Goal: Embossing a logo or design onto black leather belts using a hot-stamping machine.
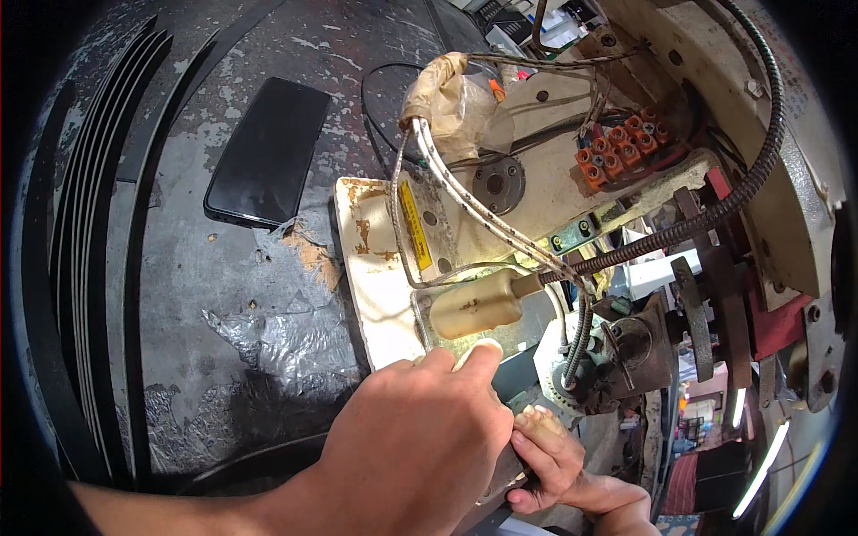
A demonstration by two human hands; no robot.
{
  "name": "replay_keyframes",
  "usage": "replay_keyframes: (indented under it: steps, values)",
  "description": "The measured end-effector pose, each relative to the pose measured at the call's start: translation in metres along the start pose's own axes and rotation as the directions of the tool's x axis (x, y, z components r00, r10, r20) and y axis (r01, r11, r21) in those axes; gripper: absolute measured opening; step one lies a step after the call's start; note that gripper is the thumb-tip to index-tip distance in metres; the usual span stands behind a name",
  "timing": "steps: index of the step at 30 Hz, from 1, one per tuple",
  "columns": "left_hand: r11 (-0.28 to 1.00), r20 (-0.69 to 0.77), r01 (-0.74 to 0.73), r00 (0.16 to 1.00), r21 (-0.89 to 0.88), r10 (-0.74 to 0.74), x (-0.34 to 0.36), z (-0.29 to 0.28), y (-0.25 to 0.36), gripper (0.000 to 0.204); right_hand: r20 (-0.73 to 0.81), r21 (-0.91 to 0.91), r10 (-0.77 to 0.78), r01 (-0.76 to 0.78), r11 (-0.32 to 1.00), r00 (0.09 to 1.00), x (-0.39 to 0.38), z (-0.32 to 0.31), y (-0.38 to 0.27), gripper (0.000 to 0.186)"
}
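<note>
My left hand reaches in from the lower left, its fingers curled closed beside the lower edge of a cream metal housing. Close against it, my right hand comes from the lower right, also with bent fingers. Whatever either hand grips is hidden by the fingers. Just beyond my left hand lies a cream cylindrical handle, joined to a dark coiled metal conduit. White braided wires run from a tape-wrapped bundle down to a round pale fitting near my right hand.
An orange terminal block sits on the housing at upper right. Dark metal levers stick out on the right. On the worn grey table lie a black phone, several long dark strips at far left, and a patch of silver tape.
</note>
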State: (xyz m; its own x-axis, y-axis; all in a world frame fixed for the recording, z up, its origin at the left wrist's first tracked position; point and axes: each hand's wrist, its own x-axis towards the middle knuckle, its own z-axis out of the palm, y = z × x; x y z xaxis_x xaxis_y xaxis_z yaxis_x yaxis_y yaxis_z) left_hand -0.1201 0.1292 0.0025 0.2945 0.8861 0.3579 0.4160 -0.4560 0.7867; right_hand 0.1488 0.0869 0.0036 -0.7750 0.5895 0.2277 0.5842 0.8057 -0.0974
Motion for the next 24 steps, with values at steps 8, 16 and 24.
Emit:
replay_keyframes:
  steps: [8,16,24]
  values:
    - [0.996,0.099,-0.089,0.991,0.014,0.087,0.0003,0.0004,-0.0086,0.013,0.020,0.017,-0.002,0.002,1.000,1.000,0.0013,-0.0012,0.0010,0.060]
    - [0.995,0.088,-0.100,0.991,-0.027,0.102,0.0010,-0.0001,-0.0111,0.013,0.017,0.006,-0.002,0.002,1.000,1.000,0.0002,-0.0003,0.0021,0.060]
    - [0.997,0.137,-0.065,0.988,-0.044,0.070,-0.0017,-0.0028,-0.0105,0.011,-0.014,0.009,-0.023,0.023,1.000,1.000,0.0008,0.0017,0.0014,0.057]
